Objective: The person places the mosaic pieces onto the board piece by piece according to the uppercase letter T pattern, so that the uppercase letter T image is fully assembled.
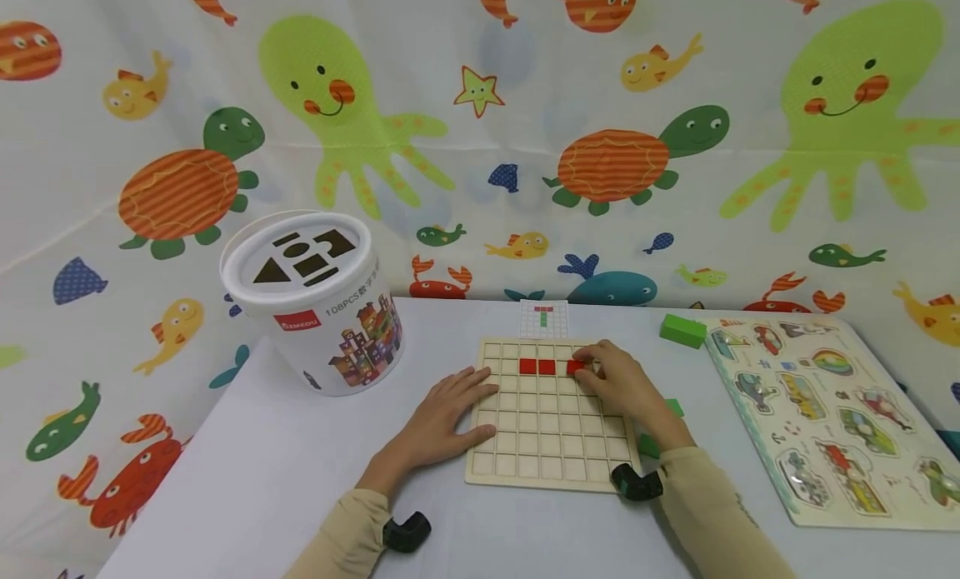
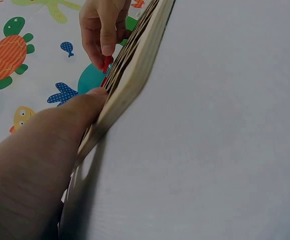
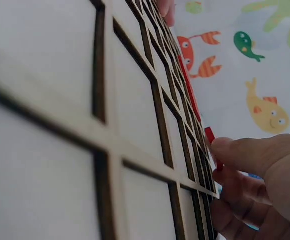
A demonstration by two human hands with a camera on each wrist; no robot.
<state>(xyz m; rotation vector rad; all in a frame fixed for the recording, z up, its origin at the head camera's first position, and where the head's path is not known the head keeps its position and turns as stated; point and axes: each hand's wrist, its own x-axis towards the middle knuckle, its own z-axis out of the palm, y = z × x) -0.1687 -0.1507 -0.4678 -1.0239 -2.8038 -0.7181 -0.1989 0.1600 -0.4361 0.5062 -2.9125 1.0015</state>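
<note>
A wooden grid board [image 1: 551, 422] lies flat on the white table, divided into square cells. Two red square tiles [image 1: 537, 366] sit side by side in a row near its far edge. My right hand [image 1: 618, 383] pinches another red tile [image 1: 574, 367] between thumb and fingertips, just right of that pair; the right wrist view shows this red tile [image 3: 210, 134] tilted at the grid's surface. Along the board's left edge rests my left hand [image 1: 450, 414], fingers extended, fingertips on the rim. Behind the board is a small grid card [image 1: 543, 321] with a red and green T pattern.
A white lidded bucket [image 1: 315, 312] with shape holes stands at the back left. To the right are a green block [image 1: 682, 330], green pieces [image 1: 648, 446] partly behind my right arm, and a picture puzzle board [image 1: 821, 412]. A patterned sea-animal cloth [image 1: 420, 54] hangs behind the table.
</note>
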